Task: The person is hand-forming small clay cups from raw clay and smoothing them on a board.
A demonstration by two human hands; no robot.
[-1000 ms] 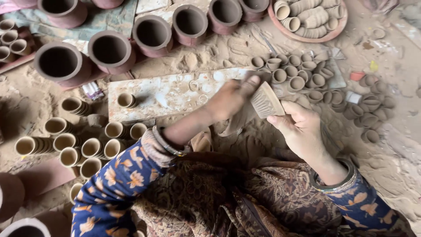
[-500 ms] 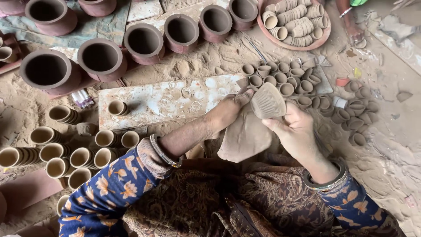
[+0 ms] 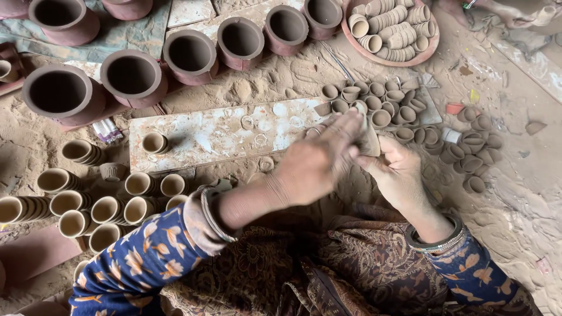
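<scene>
Both hands meet over the sandy floor (image 3: 527,193): the left hand (image 3: 313,164) reaches across with its fingers closed on the top of a small grey-brown piece of clay (image 3: 369,140), and the right hand (image 3: 398,172) grips the same piece from below, so it sits pinched between the two just in front of the person's lap. Blue flowered sleeves and metal bangles (image 3: 436,241) cover the wrists. To the left of the arms lie stacked pale clay cups (image 3: 76,202), some on their sides. Beyond the hands a stained whitish board (image 3: 222,131) rests flat on the dirt with one small cup (image 3: 154,142) standing on it. Right of that a cluster of tiny dark clay bowls (image 3: 410,117) is spread over the ground. Farther off stands a row of larger reddish-brown pots (image 3: 190,55), open and hollow, and a round clay dish (image 3: 430,50) holds rows of stacked pale cups.
</scene>
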